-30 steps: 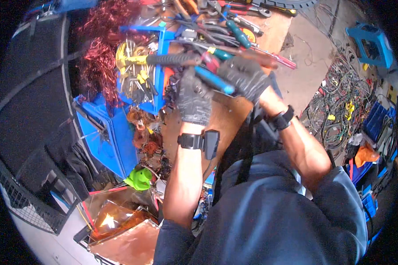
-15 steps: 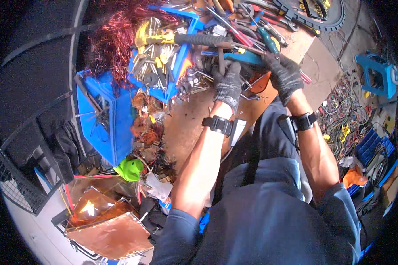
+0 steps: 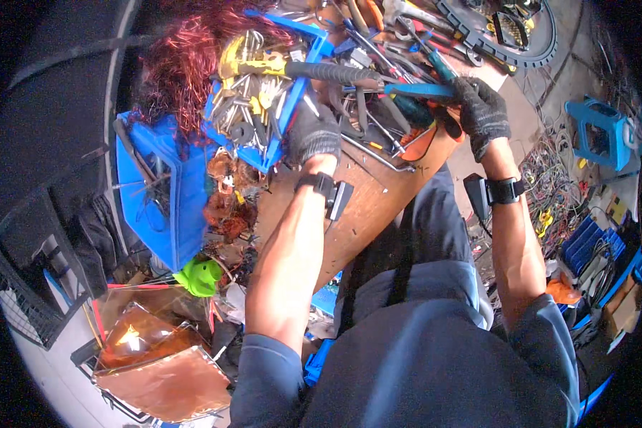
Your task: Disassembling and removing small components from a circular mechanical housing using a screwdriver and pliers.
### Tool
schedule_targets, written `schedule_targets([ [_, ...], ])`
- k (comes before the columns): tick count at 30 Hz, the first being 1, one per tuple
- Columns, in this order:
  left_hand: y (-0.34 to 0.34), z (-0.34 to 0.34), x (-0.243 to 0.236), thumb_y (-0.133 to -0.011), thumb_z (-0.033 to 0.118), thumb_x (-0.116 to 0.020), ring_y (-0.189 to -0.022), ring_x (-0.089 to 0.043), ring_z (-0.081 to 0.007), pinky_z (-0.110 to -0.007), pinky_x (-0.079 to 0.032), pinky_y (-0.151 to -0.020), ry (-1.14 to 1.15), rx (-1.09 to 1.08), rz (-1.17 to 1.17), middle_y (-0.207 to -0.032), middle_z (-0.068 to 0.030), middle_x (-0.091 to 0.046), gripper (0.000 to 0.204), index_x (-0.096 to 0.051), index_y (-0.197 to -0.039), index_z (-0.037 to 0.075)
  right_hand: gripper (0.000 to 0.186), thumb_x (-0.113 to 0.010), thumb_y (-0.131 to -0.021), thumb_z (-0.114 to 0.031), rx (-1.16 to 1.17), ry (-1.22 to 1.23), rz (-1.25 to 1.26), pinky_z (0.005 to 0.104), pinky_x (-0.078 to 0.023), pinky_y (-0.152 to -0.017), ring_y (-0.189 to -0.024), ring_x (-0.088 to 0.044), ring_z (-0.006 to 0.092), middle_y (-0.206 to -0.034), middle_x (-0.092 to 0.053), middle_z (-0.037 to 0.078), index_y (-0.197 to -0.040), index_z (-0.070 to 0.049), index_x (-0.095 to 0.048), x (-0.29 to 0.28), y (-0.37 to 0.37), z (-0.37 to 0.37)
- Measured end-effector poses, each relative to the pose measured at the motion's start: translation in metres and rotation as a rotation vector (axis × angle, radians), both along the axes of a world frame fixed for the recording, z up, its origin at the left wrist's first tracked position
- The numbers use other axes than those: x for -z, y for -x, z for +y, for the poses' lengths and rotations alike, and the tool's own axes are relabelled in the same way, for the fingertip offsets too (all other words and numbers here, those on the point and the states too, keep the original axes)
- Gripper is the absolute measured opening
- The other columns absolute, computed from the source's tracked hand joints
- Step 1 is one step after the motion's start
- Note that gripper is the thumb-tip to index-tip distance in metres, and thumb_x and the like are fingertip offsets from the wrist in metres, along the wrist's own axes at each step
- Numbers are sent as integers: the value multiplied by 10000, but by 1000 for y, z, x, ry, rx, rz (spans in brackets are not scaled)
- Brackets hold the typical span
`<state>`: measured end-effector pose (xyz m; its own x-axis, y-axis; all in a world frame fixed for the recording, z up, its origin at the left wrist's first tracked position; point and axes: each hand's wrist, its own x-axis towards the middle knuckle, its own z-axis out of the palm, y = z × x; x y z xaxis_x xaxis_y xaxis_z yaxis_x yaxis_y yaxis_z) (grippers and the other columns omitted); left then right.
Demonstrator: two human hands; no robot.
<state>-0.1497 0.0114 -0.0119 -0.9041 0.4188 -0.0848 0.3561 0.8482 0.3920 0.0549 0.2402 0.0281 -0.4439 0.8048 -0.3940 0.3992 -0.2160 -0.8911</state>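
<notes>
- since half a second ago my view has swung; both hands sit further apart, the left hand (image 3: pixel 314 134) lower on the wooden bench (image 3: pixel 364 207).
- left hand, gloved, rests beside the blue tray of keys and spanners (image 3: pixel 264 107); i can't tell what, if anything, it grips.
- right hand (image 3: pixel 478 110), gloved, is closed round blue-handled pliers (image 3: pixel 421 90), held above the tool clutter at the bench's far end.
- a black-handled tool with a yellow head (image 3: pixel 299 69) lies across the tray.
- red copper wire tangle (image 3: pixel 185 64) sits left of the tray.
</notes>
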Motion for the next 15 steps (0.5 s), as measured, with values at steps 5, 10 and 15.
schedule_targets([
  [5, 10, 24, -4, -992, 374, -494, -945, -664, -478, -557, -525, -769, 228, -118, -73, -1006, -278, -690, 368, -644, -1127, 66, 273, -693, -965, -333, 96, 281, 148, 269, -465, -524, -636, -597, 124, -774, -662, 46, -974, -60, -694, 4, -9, -13],
  [10, 19, 24, 2, -1002, 445, -489, -890, -687, -450, -554, -538, -715, 341, -55, -25, -961, -241, -706, 387, -665, -1117, 120, 310, -702, -959, -346, 31, 193, 103, 269, -489, -583, -647, -593, 109, -762, -667, 26, -1016, -42, -704, 9, -13, -16],
  [15, 20, 23, -4, -1006, 414, -484, -921, -657, -484, -557, -514, -715, 399, 1, -120, -984, -259, -684, 362, -619, -1232, 166, 314, -711, -951, -342, 12, 227, 5, 286, -513, -647, -699, -594, 109, -795, -684, 25, -1037, -40, -717, 8, -15, -14],
])
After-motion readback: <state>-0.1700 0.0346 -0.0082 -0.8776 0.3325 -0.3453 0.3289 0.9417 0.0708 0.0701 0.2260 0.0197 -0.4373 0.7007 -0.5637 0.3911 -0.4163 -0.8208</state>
